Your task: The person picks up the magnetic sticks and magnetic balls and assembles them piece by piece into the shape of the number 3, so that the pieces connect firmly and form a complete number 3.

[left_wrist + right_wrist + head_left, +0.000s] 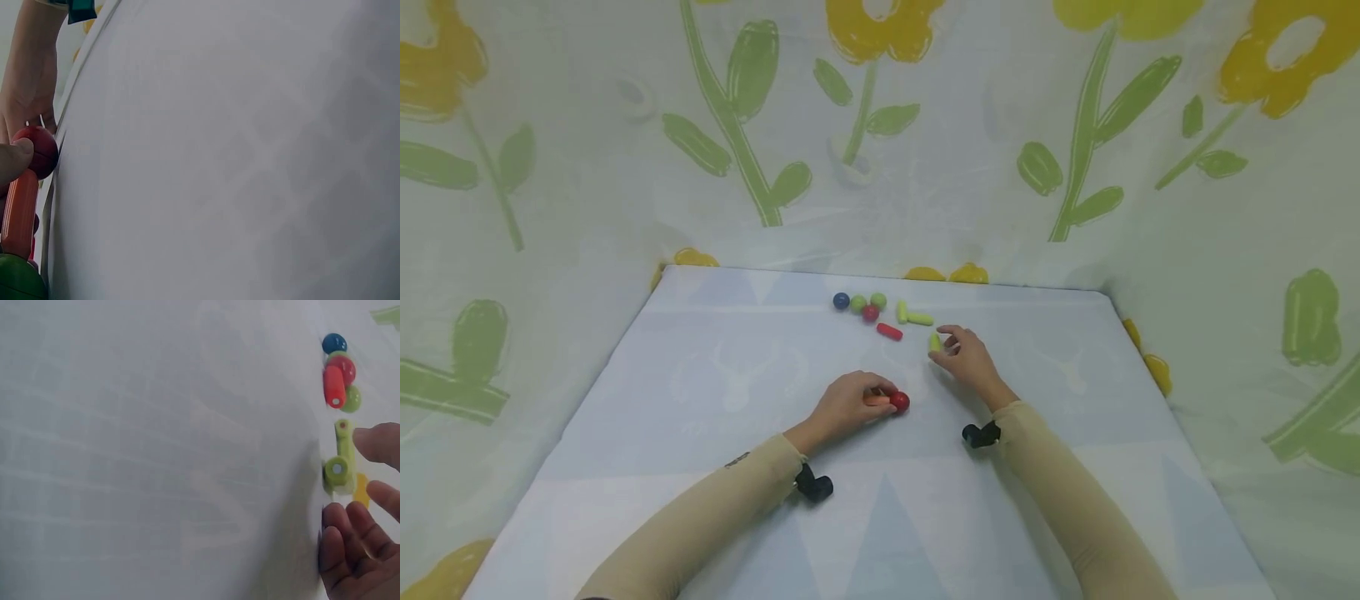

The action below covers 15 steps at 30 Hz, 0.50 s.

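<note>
My left hand (855,402) grips a joined toy piece over the white cloth. An orange rod (20,214) links a red ball (42,152) at one end to a green ball (22,278) at the other. My thumb lies on the red ball; in the head view the hand hides the green one. Just beside a yellow-green rod (935,342), my right hand (966,357) has its thumb and fingers spread apart. In the right wrist view that rod (337,470) shows end-on in the gap between thumb and fingers, not gripped.
Farther back lie a blue ball (841,301), two light green balls (878,300), a red ball (870,313) and a red rod (890,332). Two more yellow-green rods (920,318) lie beside them. A flowered curtain (925,192) stands behind the table (700,417).
</note>
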{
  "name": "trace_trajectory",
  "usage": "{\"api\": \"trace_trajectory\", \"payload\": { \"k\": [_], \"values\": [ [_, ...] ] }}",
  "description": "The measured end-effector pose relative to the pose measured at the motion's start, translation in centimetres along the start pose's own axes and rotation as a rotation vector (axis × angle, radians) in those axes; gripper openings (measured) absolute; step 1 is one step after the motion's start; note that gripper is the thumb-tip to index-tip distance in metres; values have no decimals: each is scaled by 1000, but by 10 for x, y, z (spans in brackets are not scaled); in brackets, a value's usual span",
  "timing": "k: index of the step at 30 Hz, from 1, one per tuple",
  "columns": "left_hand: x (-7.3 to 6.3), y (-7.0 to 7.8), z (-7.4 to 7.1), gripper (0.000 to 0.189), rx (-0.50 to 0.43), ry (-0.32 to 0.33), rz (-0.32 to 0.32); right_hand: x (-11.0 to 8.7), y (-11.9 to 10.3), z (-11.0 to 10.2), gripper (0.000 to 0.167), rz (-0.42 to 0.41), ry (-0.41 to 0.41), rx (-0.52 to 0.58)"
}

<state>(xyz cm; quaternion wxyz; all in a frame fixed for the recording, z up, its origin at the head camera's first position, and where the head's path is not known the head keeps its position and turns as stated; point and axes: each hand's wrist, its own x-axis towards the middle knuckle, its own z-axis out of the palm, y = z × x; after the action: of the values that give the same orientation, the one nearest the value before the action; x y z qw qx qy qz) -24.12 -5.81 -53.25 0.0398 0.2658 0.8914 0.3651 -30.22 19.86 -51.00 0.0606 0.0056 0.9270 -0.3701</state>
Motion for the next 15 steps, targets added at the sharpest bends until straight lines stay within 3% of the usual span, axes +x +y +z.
{"api": "trace_trajectory", "payload": {
  "k": [15],
  "values": [
    [1, 0, -1, 29, 3, 0, 5, 7, -5, 1, 53, 75, -64, -85]
  ]
}}
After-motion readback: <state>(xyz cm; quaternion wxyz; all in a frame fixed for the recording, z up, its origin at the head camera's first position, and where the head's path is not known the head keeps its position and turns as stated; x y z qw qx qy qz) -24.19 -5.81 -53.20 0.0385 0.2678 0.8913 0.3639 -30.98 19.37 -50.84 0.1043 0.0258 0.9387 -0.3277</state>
